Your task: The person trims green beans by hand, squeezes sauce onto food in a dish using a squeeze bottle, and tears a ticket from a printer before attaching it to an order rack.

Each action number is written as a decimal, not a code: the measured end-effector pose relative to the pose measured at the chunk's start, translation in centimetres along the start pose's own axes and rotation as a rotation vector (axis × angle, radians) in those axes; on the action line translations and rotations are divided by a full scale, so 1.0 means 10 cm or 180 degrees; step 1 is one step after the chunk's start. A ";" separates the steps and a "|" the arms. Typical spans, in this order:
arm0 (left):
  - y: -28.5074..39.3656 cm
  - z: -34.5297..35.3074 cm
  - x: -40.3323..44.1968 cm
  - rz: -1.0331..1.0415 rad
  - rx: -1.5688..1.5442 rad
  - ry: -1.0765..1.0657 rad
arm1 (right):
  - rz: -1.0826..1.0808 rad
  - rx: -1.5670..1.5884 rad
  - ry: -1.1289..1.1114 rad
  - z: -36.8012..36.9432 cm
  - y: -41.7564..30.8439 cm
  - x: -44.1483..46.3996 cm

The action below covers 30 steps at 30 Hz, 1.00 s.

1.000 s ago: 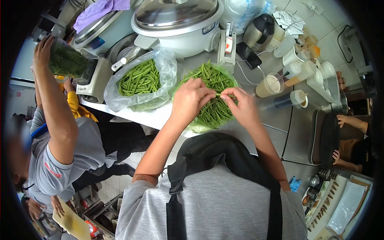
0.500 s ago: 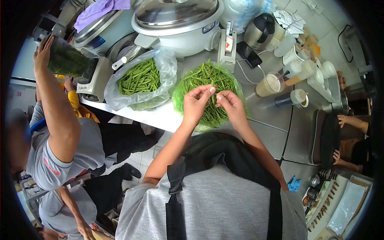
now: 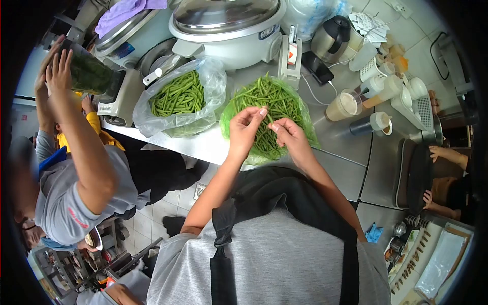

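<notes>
A green plastic bag full of long green beans lies open on the steel counter before me. Over it, my left hand pinches something too small to make out between thumb and forefinger. Close by on the right, my right hand is also closed in a pinch, and what it holds is hidden. The two hands are a little apart. Left of them stands a clear plastic bag with cut green beans in it.
A large cooker stands behind the bags. To the right are a phone, a cup and squeeze bottles. At left, a co-worker's hands hold a blender jar. Another person's hands are at far right.
My hands have come down and moved apart from the bean they both held one second ago. The co-worker at left has both hands at the blender jar; people behind have shifted.
</notes>
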<state>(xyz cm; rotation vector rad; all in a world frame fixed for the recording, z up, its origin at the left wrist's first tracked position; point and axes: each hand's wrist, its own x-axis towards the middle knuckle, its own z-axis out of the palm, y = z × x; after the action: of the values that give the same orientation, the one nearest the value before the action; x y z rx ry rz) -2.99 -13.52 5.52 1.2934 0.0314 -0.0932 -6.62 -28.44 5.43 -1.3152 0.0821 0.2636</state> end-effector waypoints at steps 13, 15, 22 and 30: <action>-0.37 -0.25 -0.33 -0.0372 0.0508 -0.0673 | 0.0104 0.1221 -0.0055 0.05 0.00 0.03; -0.32 -0.24 -0.32 -0.0388 0.0394 -0.0452 | 0.0093 0.1243 -0.0005 0.05 -0.06 0.05; 0.44 -0.83 0.12 0.0970 0.0912 0.1134 | -0.1172 -0.1504 0.0679 -0.35 -0.25 0.26; 0.95 -1.32 0.24 0.1591 0.4078 0.2042 | -0.1403 -0.3710 0.0430 -0.56 -0.12 0.46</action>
<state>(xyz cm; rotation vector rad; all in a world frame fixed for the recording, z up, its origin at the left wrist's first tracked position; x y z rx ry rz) 0.62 1.62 10.80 2.5147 0.2215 0.8668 -1.37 -33.49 4.21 -2.4545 -0.2936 -0.2106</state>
